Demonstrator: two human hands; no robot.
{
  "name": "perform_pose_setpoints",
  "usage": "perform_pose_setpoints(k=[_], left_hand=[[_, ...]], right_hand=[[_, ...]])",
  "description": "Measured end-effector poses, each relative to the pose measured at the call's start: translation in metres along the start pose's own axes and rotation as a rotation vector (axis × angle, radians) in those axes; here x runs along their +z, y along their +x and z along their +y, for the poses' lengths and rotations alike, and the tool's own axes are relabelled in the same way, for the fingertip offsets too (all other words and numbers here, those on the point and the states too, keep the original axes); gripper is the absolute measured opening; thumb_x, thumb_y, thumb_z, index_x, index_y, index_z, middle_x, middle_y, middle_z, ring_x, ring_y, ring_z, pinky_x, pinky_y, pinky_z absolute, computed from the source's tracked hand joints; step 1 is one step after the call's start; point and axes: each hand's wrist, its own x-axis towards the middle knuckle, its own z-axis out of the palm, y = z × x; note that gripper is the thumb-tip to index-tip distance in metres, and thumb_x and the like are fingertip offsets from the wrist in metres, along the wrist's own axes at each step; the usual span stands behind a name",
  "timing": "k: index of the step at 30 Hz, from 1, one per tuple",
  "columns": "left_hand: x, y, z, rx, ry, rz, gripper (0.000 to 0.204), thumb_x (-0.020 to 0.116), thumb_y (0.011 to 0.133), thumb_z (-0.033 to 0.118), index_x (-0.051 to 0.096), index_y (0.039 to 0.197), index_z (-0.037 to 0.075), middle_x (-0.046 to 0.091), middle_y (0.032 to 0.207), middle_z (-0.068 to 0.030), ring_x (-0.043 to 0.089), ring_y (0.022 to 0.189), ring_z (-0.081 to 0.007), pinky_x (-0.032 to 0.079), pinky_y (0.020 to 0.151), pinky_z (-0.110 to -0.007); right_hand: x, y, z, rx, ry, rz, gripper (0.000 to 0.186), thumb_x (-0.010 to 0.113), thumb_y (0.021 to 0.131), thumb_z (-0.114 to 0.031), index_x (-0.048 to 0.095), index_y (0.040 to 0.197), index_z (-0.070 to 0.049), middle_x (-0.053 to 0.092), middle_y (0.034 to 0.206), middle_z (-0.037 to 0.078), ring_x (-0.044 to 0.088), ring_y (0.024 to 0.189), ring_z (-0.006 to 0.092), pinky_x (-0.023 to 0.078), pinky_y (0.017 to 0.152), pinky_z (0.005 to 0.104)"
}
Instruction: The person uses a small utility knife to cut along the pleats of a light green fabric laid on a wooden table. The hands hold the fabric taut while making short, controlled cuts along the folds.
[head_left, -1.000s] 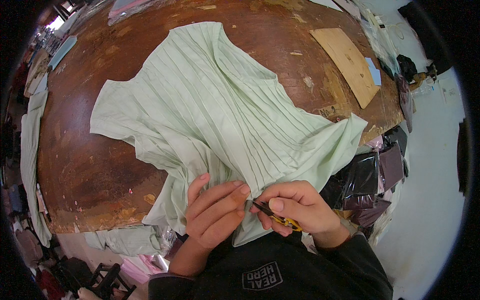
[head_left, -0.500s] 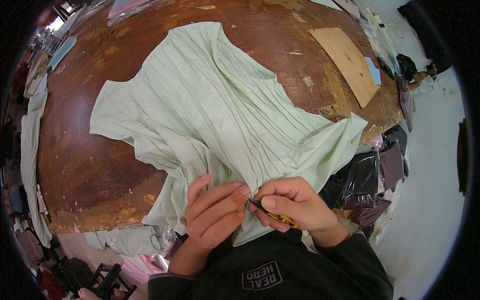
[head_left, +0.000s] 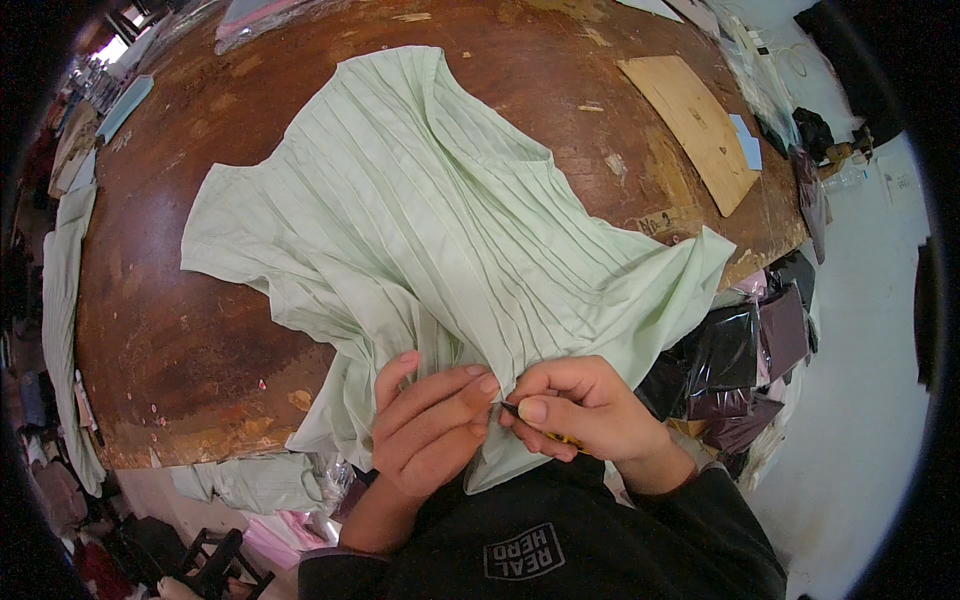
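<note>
Evidently, the left hand [head_left: 432,428] pinches the near end of a pleated green garment [head_left: 385,190], while the right hand [head_left: 605,415] has its fingers wrapped round yellow-and-black snips [head_left: 511,408], their dark tip just beside the pinched cloth; the garment spreads over the brown table [head_left: 180,350], left of a board [head_left: 690,130]

The brown table [head_left: 190,350] is scuffed, with worn, pale patches. A pale green piece of clothing [head_left: 400,190] with lots of thin folds lies over the middle and reaches past the near edge. A tan board [head_left: 695,135] lies near the right side, a light blue card [head_left: 748,145] is right beside it, and a pink pack in clear plastic [head_left: 262,18] sits far back.
</note>
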Motion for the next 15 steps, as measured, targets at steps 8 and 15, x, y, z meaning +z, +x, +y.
perform_pose_setpoints(k=[8,15], left_hand=[[0.004,0.008,0.004,-0.087,0.184,-0.014,0.023,0.071,0.069,-0.001,0.069,0.089,0.01,0.064,0.081,-0.003,0.068,0.078,-0.0224,0.042,0.097,-0.043],[0.004,0.019,0.011,-0.127,0.188,-0.067,0.024,0.073,0.067,0.006,0.069,0.091,0.009,0.064,0.094,-0.0067,0.065,0.083,-0.0249,0.045,0.09,-0.042]], right_hand=[[-0.007,-0.008,0.016,-0.692,-0.728,0.24,0.04,0.049,0.1,-0.027,0.055,0.114,0.01,0.059,0.099,0.02,0.058,0.069,0.0164,0.047,0.059,0.0264],[-0.013,0.0,0.04,-0.862,-0.793,0.399,0.033,0.051,0.099,-0.022,0.055,0.115,0.007,0.058,0.114,0.023,0.06,0.092,0.0272,0.049,0.08,0.0335]])
